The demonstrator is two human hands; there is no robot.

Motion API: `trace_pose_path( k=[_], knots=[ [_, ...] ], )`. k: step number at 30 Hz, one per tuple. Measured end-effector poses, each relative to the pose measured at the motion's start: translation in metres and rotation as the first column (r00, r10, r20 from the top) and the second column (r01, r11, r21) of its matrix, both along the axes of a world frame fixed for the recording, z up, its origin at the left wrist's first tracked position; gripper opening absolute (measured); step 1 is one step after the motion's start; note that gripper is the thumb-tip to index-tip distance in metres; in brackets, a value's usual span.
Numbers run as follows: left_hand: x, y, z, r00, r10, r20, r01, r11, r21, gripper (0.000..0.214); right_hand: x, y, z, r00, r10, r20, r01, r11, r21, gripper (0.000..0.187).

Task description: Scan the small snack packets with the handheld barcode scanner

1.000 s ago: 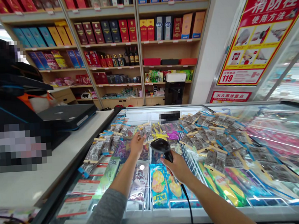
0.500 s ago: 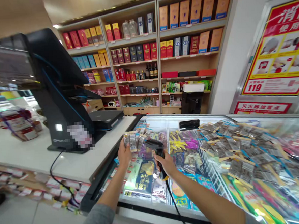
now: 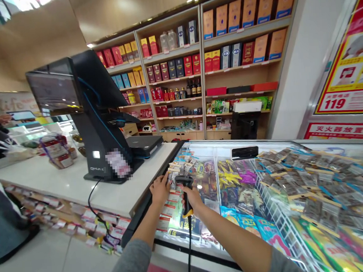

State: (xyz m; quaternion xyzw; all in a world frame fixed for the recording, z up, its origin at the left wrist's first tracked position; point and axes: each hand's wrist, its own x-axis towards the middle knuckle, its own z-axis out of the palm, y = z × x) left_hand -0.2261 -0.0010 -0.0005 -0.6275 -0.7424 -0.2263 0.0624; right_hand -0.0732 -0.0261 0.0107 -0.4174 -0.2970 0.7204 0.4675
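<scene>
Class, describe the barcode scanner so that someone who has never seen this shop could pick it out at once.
Find the white counter with the black till screen on it. Just right of the counter, above the glass display case, a person's right hand grips the barcode scanner. It is black with a yellow band low on its handle, and a black cord hangs straight down from it.

We log 1 left hand (image 3: 159,190), its fingers (image 3: 166,178) at a small clear packet (image 3: 173,179); the exact hold is hard to tell. We log 1 right hand (image 3: 192,199) gripping 1 black barcode scanner (image 3: 184,189), its cord (image 3: 189,250) hanging down. Below both hands: 1 glass-topped display chest (image 3: 243,142) stocked with snack packets (image 3: 313,185). To our left: 1 white counter (image 3: 49,181) bearing 1 black POS terminal (image 3: 84,101). Ahead: wooden shelves (image 3: 202,69) of boxed goods (image 3: 242,19).
</scene>
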Motion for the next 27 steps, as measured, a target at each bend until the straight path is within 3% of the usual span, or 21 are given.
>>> trace_pose_path(
  k=[3, 6, 10, 15, 20, 22, 24, 25, 27],
  knots=[
    [0.009, 0.007, 0.011, 1.000, 0.026, -0.008, -0.027, 0.999, -0.045, 0.047, 0.029, 0.001, 0.002, 0.999, -0.032, -0.021, 0.032, 0.999, 0.009, 0.027],
    [0.021, 0.010, 0.015, 1.000, 0.026, -0.015, -0.026, 0.999, 0.025, 0.047, 0.076, 0.002, 0.004, 0.995, -0.074, -0.066, 0.079, 0.994, 0.076, 0.034],
    [0.061, 0.017, 0.013, 0.992, -0.115, -0.054, 0.123, 0.979, 0.164, 0.046, 0.157, 0.007, 0.010, 0.979, -0.193, -0.071, 0.202, 0.964, 0.171, 0.039],
    [0.153, 0.038, 0.012, 0.905, -0.425, -0.008, 0.420, 0.892, 0.169, 0.042, 0.253, 0.023, 0.014, 0.883, -0.465, -0.060, 0.466, 0.855, 0.229, 0.043],
    [0.265, 0.065, 0.012, 0.727, -0.684, 0.066, 0.668, 0.726, 0.161, 0.043, 0.323, 0.035, 0.007, 0.757, -0.644, -0.113, 0.648, 0.716, 0.258, 0.043],
    [0.309, 0.079, 0.013, 0.650, -0.755, 0.088, 0.738, 0.655, 0.162, 0.044, 0.341, 0.037, 0.005, 0.740, -0.660, -0.133, 0.671, 0.708, 0.219, 0.041],
    [0.349, 0.096, 0.017, 0.596, -0.796, 0.107, 0.781, 0.606, 0.153, 0.043, 0.352, 0.040, 0.004, 0.750, -0.637, -0.176, 0.660, 0.739, 0.138, 0.036],
    [0.367, 0.104, 0.019, 0.588, -0.800, 0.122, 0.788, 0.600, 0.135, 0.043, 0.356, 0.041, 0.004, 0.757, -0.621, -0.203, 0.646, 0.758, 0.091, 0.034],
    [0.398, 0.120, 0.026, 0.628, -0.760, 0.170, 0.765, 0.643, 0.049, 0.042, 0.359, 0.044, 0.004, 0.753, -0.609, -0.248, 0.632, 0.775, 0.016, 0.029]
  ],
)
